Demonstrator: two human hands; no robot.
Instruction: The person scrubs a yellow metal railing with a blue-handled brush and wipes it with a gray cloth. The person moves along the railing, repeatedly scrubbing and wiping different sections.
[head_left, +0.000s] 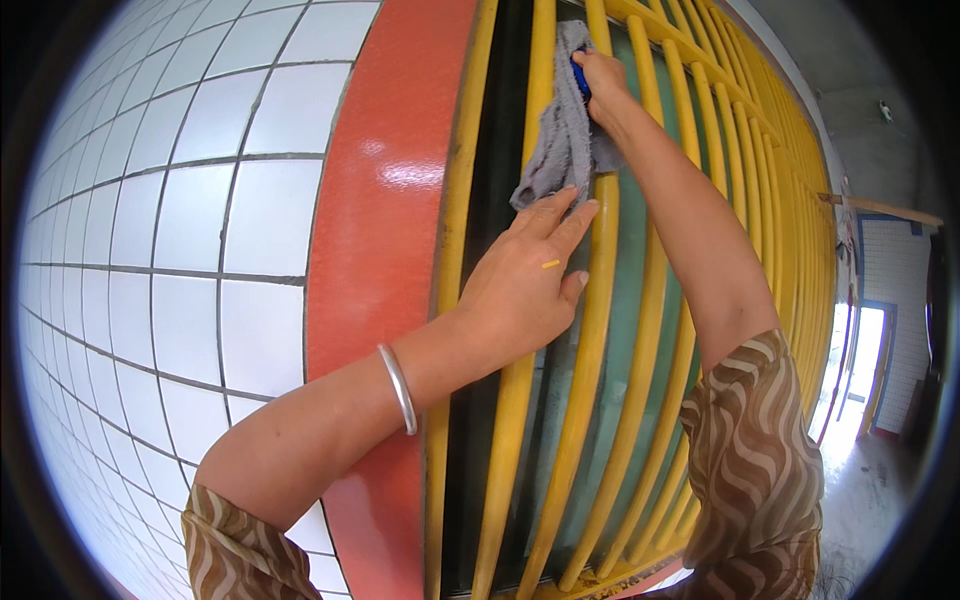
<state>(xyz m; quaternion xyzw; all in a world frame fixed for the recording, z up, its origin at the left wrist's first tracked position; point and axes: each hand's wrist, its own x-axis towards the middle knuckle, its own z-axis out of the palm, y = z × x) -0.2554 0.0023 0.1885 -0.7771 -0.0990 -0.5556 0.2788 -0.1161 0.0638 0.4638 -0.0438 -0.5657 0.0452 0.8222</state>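
Note:
A grey cloth (562, 135) hangs bunched against the yellow bars. At its upper part my right hand (604, 79) is closed on it, together with a blue object (580, 76) that is mostly hidden. My left hand (525, 281), back towards me, reaches across the bars with fingers and thumb apart. Its fingertips are at the cloth's lower end; whether they press on it is hard to tell. A silver bangle (397, 390) circles the left wrist. Behind the yellow metal window bars (600, 262) is greenish window glass (630, 232).
Left of the bars runs a glossy red-orange border (375, 225), then a white tiled wall (195, 202). The row of bars continues far to the right. A wooden stick (892, 207) juts out there. Beyond are a bright doorway (866, 367) and a grey floor (862, 487).

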